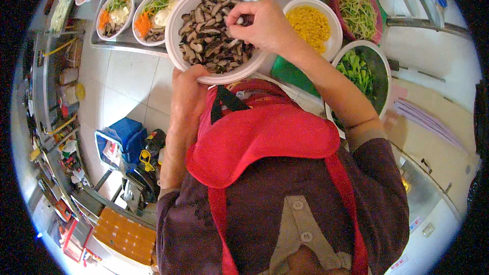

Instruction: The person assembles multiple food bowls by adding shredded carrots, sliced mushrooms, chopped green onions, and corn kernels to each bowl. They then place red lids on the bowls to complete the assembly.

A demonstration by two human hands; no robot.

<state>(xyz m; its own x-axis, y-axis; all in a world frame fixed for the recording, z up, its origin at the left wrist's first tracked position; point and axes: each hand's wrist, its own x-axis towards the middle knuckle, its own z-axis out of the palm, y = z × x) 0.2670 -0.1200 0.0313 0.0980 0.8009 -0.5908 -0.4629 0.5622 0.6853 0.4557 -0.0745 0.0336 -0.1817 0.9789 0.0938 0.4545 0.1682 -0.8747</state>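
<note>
A large white bowl [172,26] full of sliced mushrooms [208,23] is held up in front of me. My left hand [189,82] grips its near left edge, thumb at the rim and the other fingers hidden beneath. Over the right side of the bowl, my right hand [262,24] has its thumb and fingertips closed in a pinch, with a bit of mushroom showing between them. Just left of the bowl, small white bowls [134,25] with shredded carrot, greens, a pale topping and mushrooms stand on a metal tray [125,46].
Right of my hand are a bowl of corn [308,26], a red basket of bean sprouts [358,11] and a large bowl of leafy greens [357,74]. A green board [293,75] lies under some of them. A blue bin [121,140] stands on the floor at left, near shelving [51,107].
</note>
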